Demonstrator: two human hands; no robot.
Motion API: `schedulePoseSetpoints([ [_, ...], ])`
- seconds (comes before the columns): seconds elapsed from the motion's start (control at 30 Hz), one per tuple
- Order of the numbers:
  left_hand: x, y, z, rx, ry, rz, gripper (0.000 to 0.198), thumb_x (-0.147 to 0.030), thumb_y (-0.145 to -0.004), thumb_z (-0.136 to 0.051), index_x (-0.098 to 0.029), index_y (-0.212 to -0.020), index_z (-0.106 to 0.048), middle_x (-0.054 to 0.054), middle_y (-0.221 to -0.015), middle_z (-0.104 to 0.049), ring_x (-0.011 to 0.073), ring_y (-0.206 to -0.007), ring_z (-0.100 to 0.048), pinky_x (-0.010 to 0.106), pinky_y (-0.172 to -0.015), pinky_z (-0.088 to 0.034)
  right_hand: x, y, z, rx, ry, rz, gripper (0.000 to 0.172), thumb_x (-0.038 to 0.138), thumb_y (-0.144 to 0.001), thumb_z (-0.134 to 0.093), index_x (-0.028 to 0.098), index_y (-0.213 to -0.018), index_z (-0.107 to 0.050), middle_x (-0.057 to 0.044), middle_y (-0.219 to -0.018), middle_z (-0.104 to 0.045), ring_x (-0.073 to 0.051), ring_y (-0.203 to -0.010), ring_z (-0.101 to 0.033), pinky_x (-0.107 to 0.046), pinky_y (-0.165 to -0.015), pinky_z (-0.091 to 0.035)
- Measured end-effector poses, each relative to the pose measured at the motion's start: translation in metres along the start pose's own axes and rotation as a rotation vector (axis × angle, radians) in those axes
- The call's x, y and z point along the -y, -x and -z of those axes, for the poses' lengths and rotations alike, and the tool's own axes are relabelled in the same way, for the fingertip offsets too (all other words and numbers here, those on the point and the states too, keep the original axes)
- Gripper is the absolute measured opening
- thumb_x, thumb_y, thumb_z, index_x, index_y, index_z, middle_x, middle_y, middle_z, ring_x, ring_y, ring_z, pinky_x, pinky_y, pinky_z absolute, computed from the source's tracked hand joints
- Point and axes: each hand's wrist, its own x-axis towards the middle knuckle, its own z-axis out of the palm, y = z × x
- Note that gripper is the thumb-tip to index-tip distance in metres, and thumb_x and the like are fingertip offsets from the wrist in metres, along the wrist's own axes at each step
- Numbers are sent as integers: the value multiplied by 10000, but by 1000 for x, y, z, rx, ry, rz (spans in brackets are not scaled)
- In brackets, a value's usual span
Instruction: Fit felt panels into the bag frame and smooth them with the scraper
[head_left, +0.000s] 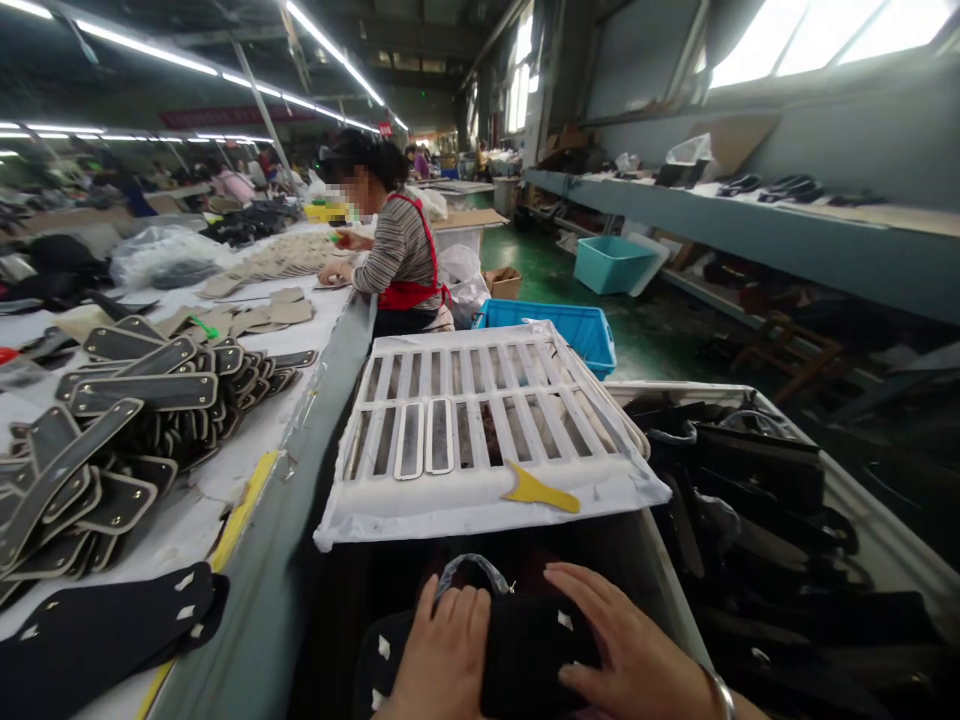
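A black fabric panel (523, 655) with small white tabs lies low in front of me, at the bottom of the view. A plastic-wrapped loop handle (474, 570) stands up behind its top edge. My left hand (442, 655) presses over the panel's left part, fingers together. My right hand (626, 640) grips its right edge, thumb and fingers apart around it. Just beyond my hands, a white slatted rack (480, 505) carries two grey oblong pieces with pale edging (439, 436) and a yellow flat scraper-like tool (541, 488).
Left, a long white-topped table (247, 465) bears heaped grey straps (142, 390) and black panels (105, 635). A white bin (862, 490) of black pieces stands at right. A co-worker (401, 250) works at the table ahead, near a blue crate (592, 335).
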Motion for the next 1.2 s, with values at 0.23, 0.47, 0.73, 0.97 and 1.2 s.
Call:
schedulePoseSetpoints([
  [0.23,34,26,5,-174,56,-15,842,-570,-480,-715,-113,-1168,-553,88,-1153,-584,266,-1075,-491,489,-1148,-79,47,-24,-7,245,255,103,915,388,-536,-769,95,-1332,-427,-138,-1325,-439,-292,-1240,-369,-492,-1132,-132],
  [0.47,34,18,-2,-279,119,-66,729,-577,-474,-693,-172,-1071,-585,64,-1045,-612,254,-1005,-529,463,-1131,-139,41,-28,-21,140,256,106,791,423,-547,-735,140,-1245,-493,-84,-1202,-520,-250,-1134,-448,-438,-1131,-146],
  [0.73,38,21,-1,-342,132,-82,700,-645,-477,-667,-213,-1022,-585,15,-958,-612,220,-936,-543,472,-1133,-111,61,-69,-34,300,336,24,621,669,-640,-622,143,-967,-580,-105,-964,-605,-309,-901,-572,-477,-808,-459],
  [0.97,40,19,0,-332,111,-87,781,-679,-431,-666,-184,-1031,-594,35,-940,-612,236,-910,-541,501,-1136,-83,65,-87,-42,246,397,32,464,602,-821,-452,167,-853,-610,-81,-853,-636,-307,-827,-615,-417,-711,-474],
  [1.2,42,41,19,-193,56,55,982,-660,-445,-688,-97,-1229,-511,140,-1192,-562,328,-1147,-445,556,-1126,42,67,-88,-48,181,453,-6,505,537,-915,-291,183,-803,-633,-70,-827,-652,-266,-811,-624,-373,-706,-455],
])
